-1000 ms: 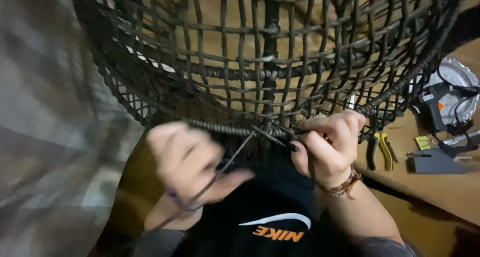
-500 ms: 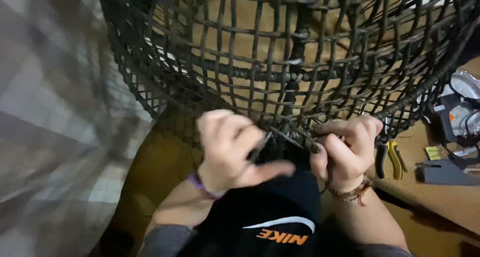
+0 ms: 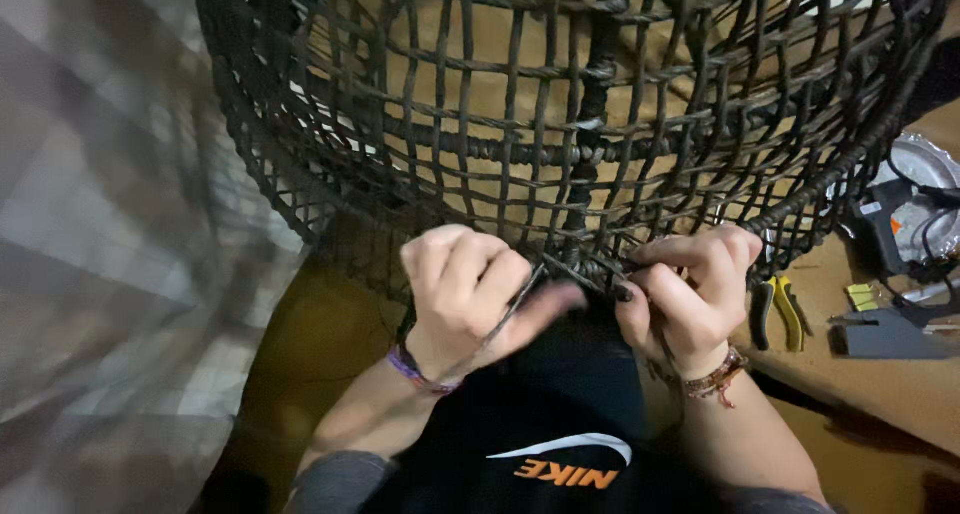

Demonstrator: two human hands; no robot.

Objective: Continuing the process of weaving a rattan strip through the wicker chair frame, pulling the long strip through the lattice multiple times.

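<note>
Both hands are sitting closer together than half a second ago, and the woven frame is filling more of the view. The left hand (image 3: pixel 470 299) is curling into a loose fist, pinching a thin dark strand (image 3: pixel 515 304) that is running up toward the lower rim of the dark wicker basket frame (image 3: pixel 560 104). The right hand (image 3: pixel 690 294) is closing its fingers tightly over the rim itself, just beside the spot where the strand is meeting the weave; dark-painted nails are showing. The frame is standing right in front of the person, its open lattice rising to the top edge of the view, with a brown floor showing through it.

Yellow-handled pliers (image 3: pixel 778 314) are lying on the wooden surface (image 3: pixel 900 394) just to the right of the right hand. Farther right, a flat grey rectangular piece (image 3: pixel 885 336) is resting near a small yellow-green tag (image 3: pixel 860 296), and a grey tool with a white label patch (image 3: pixel 885 229) is sitting beside a shiny round metal dish (image 3: pixel 925 164). Beaded bracelets are circling both wrists.
</note>
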